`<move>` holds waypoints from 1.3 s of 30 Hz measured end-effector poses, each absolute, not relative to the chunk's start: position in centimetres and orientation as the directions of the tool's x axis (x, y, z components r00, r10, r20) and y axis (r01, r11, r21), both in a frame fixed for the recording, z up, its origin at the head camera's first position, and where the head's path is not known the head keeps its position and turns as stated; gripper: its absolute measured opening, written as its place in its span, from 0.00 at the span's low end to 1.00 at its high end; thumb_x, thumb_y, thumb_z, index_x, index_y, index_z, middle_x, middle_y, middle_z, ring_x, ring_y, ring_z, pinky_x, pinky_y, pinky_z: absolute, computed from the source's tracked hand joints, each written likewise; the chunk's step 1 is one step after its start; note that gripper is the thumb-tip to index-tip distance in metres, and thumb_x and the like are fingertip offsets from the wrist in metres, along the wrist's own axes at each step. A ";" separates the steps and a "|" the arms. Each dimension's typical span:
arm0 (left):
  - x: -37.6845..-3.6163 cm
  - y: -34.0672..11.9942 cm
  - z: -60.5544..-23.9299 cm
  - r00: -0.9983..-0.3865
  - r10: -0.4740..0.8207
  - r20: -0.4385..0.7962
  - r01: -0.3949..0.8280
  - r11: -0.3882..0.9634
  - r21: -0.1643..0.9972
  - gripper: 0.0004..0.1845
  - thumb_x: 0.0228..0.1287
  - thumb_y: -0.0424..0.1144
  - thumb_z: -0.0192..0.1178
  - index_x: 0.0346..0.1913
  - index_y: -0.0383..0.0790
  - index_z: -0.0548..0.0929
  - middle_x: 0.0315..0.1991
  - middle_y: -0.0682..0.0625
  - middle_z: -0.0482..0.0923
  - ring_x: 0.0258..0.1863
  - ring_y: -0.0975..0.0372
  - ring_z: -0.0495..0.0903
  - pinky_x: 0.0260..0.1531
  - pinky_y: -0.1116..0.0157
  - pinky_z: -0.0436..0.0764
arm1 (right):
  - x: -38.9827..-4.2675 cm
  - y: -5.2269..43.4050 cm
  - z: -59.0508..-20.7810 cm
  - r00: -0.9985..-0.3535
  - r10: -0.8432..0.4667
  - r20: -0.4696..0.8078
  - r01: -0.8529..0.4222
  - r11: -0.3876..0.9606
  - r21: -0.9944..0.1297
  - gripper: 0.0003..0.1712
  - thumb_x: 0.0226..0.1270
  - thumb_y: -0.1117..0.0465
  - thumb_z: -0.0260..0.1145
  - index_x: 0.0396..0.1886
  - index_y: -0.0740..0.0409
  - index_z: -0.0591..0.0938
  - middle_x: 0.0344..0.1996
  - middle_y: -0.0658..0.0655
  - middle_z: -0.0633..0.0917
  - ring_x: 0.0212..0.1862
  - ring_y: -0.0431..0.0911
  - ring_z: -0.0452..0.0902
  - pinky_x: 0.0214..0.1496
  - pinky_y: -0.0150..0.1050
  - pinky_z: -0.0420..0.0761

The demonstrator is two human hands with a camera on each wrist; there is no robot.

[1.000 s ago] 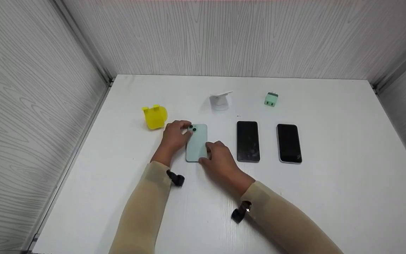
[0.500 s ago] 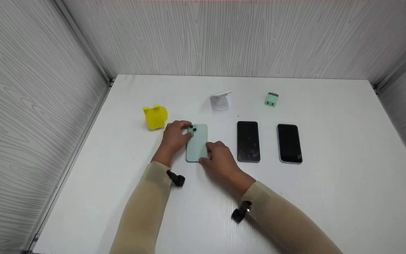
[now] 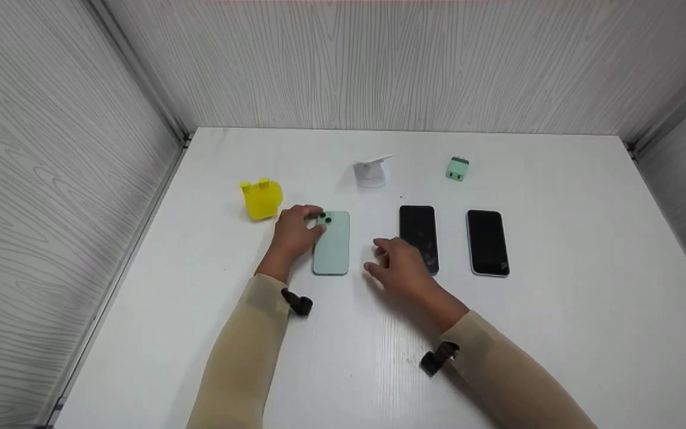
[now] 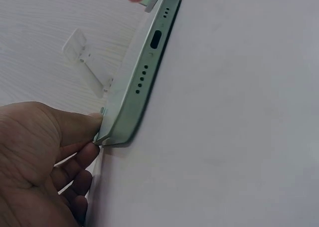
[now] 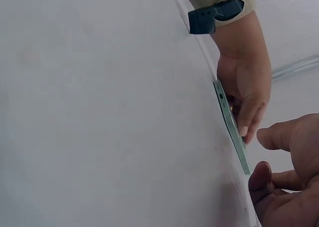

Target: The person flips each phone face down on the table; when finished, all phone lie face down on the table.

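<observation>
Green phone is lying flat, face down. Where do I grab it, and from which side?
Pinch the green phone across its long edges, from above. It lies flat on the table, and the left hand already holds its camera end, so the free lower half is probably easiest.

A white table (image 3: pixel 557 333) stands enclosed by grey wood-grain walls (image 3: pixel 379 59).

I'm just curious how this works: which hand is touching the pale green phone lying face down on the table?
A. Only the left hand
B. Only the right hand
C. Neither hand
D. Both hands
A: the left hand holds the upper left edge of the green phone by its camera corner, while the right hand hovers apart from it, between it and the nearest black phone.
</observation>
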State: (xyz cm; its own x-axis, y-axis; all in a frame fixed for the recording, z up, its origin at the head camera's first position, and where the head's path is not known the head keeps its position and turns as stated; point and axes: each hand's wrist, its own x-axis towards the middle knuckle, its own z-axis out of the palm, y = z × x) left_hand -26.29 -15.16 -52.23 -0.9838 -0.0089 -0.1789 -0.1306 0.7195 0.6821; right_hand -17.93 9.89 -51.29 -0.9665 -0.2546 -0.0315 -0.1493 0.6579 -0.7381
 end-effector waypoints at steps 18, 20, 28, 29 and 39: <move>-25.9 -15.4 -52.5 -0.982 -0.027 -0.187 -0.153 0.692 0.705 0.24 0.79 0.42 0.66 0.74 0.47 0.81 0.71 0.50 0.79 0.76 0.52 0.69 0.83 0.53 0.64 | -17.6 19.0 -51.1 -0.993 -0.111 -0.038 -0.064 0.785 -0.616 0.36 0.79 0.56 0.71 0.75 0.76 0.75 0.54 0.70 0.84 0.53 0.59 0.85 0.56 0.55 0.85; -25.9 -15.3 -52.5 -0.982 -0.028 -0.187 -0.154 0.692 0.706 0.24 0.79 0.42 0.66 0.74 0.47 0.81 0.71 0.50 0.79 0.76 0.53 0.69 0.83 0.53 0.64 | -17.5 19.3 -51.1 -0.993 -0.107 -0.039 -0.062 0.793 -0.606 0.35 0.78 0.56 0.72 0.73 0.76 0.76 0.52 0.69 0.85 0.51 0.58 0.85 0.55 0.55 0.85; -25.9 -15.2 -52.4 -0.982 -0.023 -0.185 -0.149 0.694 0.705 0.24 0.80 0.42 0.66 0.74 0.47 0.81 0.71 0.50 0.80 0.76 0.53 0.69 0.83 0.53 0.65 | -17.6 19.7 -51.2 -0.992 -0.126 -0.032 -0.086 0.819 -0.567 0.19 0.73 0.57 0.76 0.29 0.60 0.76 0.27 0.55 0.72 0.35 0.50 0.67 0.38 0.45 0.67; -25.9 -15.2 -52.4 -0.982 -0.023 -0.186 -0.150 0.692 0.706 0.24 0.80 0.42 0.66 0.74 0.47 0.81 0.70 0.50 0.80 0.76 0.53 0.69 0.83 0.53 0.65 | -17.6 19.7 -51.2 -0.991 -0.131 -0.028 -0.092 0.819 -0.566 0.20 0.73 0.58 0.76 0.27 0.59 0.75 0.26 0.53 0.71 0.34 0.50 0.67 0.37 0.44 0.66; -26.1 -15.1 -52.3 -0.982 -0.020 -0.190 -0.150 0.691 0.707 0.24 0.80 0.42 0.66 0.74 0.47 0.81 0.70 0.50 0.80 0.74 0.53 0.70 0.81 0.54 0.68 | -17.5 19.9 -51.0 -0.988 -0.147 -0.050 -0.090 0.801 -0.592 0.10 0.76 0.59 0.73 0.43 0.63 0.89 0.35 0.60 0.86 0.40 0.51 0.76 0.44 0.47 0.76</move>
